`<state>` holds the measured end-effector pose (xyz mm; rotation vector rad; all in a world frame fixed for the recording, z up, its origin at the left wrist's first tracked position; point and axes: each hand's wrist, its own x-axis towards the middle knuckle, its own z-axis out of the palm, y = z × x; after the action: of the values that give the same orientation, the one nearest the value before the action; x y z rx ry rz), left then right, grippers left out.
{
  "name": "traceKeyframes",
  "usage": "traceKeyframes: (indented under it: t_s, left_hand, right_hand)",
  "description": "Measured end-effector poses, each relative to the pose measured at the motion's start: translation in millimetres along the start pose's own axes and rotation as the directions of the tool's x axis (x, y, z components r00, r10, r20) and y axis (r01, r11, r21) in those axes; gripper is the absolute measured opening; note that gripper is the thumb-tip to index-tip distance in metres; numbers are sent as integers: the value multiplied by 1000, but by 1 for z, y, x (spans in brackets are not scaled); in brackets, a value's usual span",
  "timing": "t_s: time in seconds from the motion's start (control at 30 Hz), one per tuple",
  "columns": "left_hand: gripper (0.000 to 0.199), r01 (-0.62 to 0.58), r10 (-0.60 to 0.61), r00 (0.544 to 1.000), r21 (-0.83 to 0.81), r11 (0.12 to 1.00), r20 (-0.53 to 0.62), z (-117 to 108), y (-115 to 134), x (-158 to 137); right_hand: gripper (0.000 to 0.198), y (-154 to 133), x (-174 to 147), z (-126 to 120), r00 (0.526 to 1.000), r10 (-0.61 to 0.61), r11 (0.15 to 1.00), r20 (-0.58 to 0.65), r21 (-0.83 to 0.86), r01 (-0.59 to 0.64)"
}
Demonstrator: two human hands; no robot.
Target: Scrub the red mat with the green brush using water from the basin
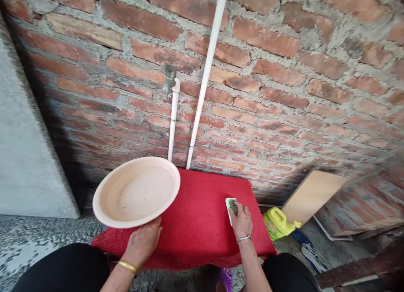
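Peach-coloured, probably plastic, the basin (pixel 145 191) sits at ten o'clock of the red cloth (pixel 198 212), tilted so its mouth faces the wearer and partly overhanging the cloth's left edge; whether it also rests there I cannot tell. The left hand (pixel 145 240) is at the basin's five o'clock, fingertips hidden beneath the rim, so how firmly it grips does not show. The basin should be light for its width, stiff enough not to sag, and slippery if wet. Held from one side it would tend to tip; the surest hold is the rim at three and nine o'clock, thumbs over the lip.

Farther right, at about two o'clock on the cloth, lies the brush (pixel 232 204), pale green around a darker middle. The right hand (pixel 241 221) grasps its near end, thumb along the left edge. It looks small, light and hard to break, with a rigid body; the sides at three and nine o'clock make the best hold. The cloth looks soft and likely to ruck under a hard push. At the hand's three o'clock stands a yellow jug (pixel 277 224).
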<state>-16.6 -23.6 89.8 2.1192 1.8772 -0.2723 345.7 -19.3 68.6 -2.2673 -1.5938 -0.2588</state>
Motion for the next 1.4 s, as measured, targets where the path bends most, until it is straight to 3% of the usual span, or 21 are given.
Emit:
traceKeyframes:
  t_s: [0.1,0.2,0.4,0.53,0.67,0.83,1.03,1.2,1.3,1.4]
  left_hand:
    - [38,6,-4,998,30,1000,-68,2,2,1]
    - [43,26,-24,994,19,999,-111,1,6,-1]
    - [37,35,-37,992,-15,999,-124,1,10,-1]
    - [33,46,-49,994,-31,998,-97,2,8,1]
    - [33,38,-41,996,-43,998,-83,1,8,0]
    - [32,19,-23,995,-47,999,-95,-6,10,-5]
    - [30,26,-31,992,-38,999,-124,-7,12,-7]
    - [29,26,-32,988,-42,999,-150,0,12,-4]
    - [27,39,-46,988,-53,998,-148,2,13,-2]
    - [29,53,-62,990,-70,996,-128,0,14,-3]
  right_hand:
    - [32,-17,-8,0,997,-67,996,23,53,66]
    - [31,-55,-17,3,978,-198,973,66,131,188]
    - [35,-140,-35,9,870,-474,864,139,263,429]
    - [35,-164,-30,15,834,-525,840,172,263,475]
    - [32,-143,-4,21,883,-431,897,185,193,398]
    - [37,-73,27,16,966,-197,980,166,58,190]
    - [43,-5,29,9,993,21,998,114,-65,-13]
    - [42,-8,15,20,994,-71,997,80,2,71]
    - [37,-35,2,28,968,-248,961,39,135,240]
    - [32,-73,-11,32,906,-423,874,-5,262,410]
